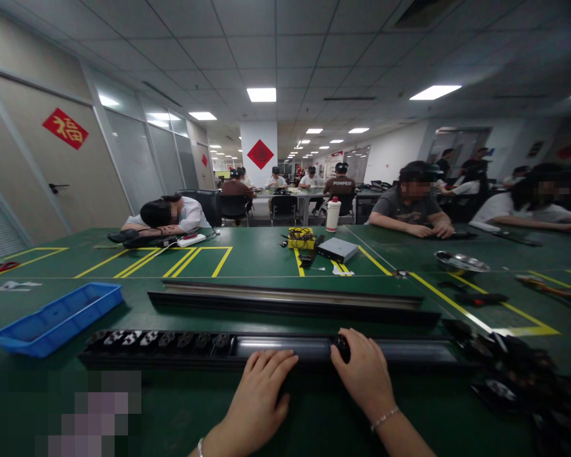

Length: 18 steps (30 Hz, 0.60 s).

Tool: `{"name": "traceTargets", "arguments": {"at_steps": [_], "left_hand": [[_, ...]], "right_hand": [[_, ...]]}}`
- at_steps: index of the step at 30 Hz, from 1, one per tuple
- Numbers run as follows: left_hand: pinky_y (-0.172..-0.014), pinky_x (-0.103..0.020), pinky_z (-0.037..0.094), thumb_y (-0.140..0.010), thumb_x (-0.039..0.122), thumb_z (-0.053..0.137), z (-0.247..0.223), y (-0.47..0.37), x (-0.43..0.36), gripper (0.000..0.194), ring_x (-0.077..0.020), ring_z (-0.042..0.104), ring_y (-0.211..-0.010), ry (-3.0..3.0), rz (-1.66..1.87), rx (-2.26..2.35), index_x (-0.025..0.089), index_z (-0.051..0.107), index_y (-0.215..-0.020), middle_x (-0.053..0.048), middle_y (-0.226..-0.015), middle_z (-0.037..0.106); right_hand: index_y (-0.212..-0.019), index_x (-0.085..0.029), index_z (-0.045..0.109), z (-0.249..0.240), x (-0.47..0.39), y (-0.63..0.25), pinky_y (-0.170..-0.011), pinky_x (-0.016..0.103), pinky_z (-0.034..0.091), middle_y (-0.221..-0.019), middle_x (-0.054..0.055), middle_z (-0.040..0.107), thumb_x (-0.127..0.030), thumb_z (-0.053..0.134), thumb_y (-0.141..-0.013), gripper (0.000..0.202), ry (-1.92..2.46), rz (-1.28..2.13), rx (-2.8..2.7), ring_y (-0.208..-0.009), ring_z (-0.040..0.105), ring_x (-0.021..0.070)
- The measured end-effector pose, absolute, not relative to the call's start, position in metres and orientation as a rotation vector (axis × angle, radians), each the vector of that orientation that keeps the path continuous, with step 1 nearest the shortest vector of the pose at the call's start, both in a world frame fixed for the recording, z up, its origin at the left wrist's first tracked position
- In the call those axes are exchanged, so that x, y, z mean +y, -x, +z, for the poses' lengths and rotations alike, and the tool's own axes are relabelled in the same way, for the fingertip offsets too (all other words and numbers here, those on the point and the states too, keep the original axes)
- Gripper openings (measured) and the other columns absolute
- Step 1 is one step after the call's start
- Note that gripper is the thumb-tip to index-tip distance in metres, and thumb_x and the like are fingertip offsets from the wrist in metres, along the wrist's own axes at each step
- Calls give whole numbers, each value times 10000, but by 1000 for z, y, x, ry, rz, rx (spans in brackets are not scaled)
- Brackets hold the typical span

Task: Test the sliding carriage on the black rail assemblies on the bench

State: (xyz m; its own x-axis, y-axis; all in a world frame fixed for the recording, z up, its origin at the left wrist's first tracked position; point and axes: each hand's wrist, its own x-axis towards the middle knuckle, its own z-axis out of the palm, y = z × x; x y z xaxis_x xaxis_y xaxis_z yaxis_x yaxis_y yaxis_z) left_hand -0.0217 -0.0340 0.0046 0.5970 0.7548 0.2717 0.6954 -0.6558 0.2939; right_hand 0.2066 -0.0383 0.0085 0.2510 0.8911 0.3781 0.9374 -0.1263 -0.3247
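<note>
A long black metal channel (285, 350) lies across the table in front of me. In its left part sits a row of black modules (176, 341) that look like power sockets; the bare inside shows along the middle and right. My left hand (259, 397) rests on the channel's near edge with its fingers stretched out, holding nothing. Between the thumb and fingers of my right hand (365, 374) is a small black module (342, 347), held at the channel farther right. My fingers hide part of that module.
Behind the channel lies another long dark profile (285, 301). A blue tray (57, 317) stands at left, and a heap of black parts (518, 381) at right. Farther back are a grey box (337, 249), a white bottle (332, 214) and a metal bowl (461, 261). People sit across the table.
</note>
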Motion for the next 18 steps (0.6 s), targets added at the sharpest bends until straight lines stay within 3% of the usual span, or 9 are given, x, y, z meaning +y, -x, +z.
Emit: {"name": "traceTargets", "arguments": {"at_steps": [18], "left_hand": [[-1060,-433,270,-682,71,530,5,22,-35,706,-196,398,-1223,-2697,582,1219,337,372,-1316,39,-1362,459]], "right_hand": [[-1178,-170,533,4,-34,-216,-1048,445,211,-1199,102,583,-368,402,-763,478,2190,-142,-1499,-1184,456,233]]}}
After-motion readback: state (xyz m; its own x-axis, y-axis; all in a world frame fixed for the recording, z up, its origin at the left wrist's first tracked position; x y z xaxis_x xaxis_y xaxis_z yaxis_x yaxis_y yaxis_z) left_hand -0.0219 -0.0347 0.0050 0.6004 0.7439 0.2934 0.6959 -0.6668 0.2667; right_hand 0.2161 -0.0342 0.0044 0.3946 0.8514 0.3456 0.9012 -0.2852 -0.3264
